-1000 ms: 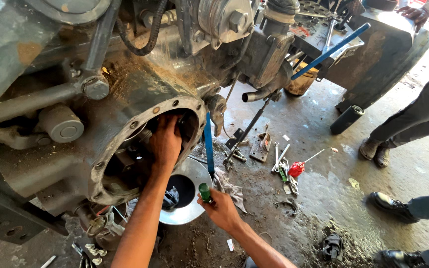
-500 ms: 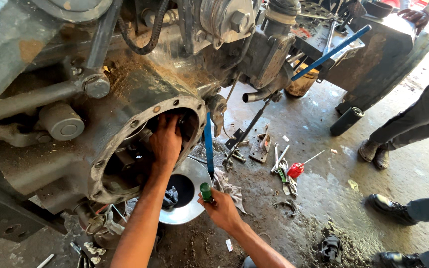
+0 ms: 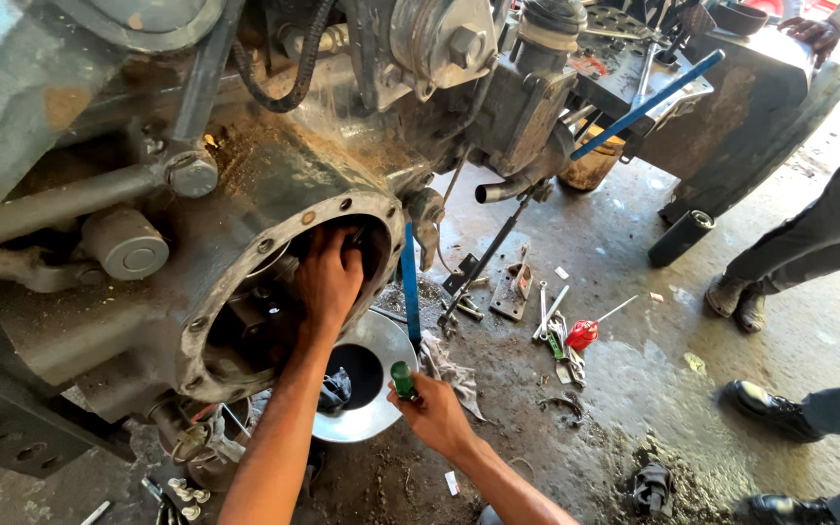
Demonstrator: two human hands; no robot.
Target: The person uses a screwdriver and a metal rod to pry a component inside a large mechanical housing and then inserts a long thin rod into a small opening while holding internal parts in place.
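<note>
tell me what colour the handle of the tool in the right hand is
Green, on a blue-shafted tool held by the right hand; head view.

Blue bar and round housing opening

Blue bar [image 3: 409,282] with green handle, upright, just right of the greasy, bolt-holed opening [image 3: 289,292] in the grey machine housing, lower end over the oily floor.

Repair workshop, greasy machine housing [image 3: 245,194], scattered tools [image 3: 556,331]

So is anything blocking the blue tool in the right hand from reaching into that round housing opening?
Partly. The left hand fills the upper right of the housing opening, beside the blue tool, which the right hand holds upright just outside the rim.
</note>
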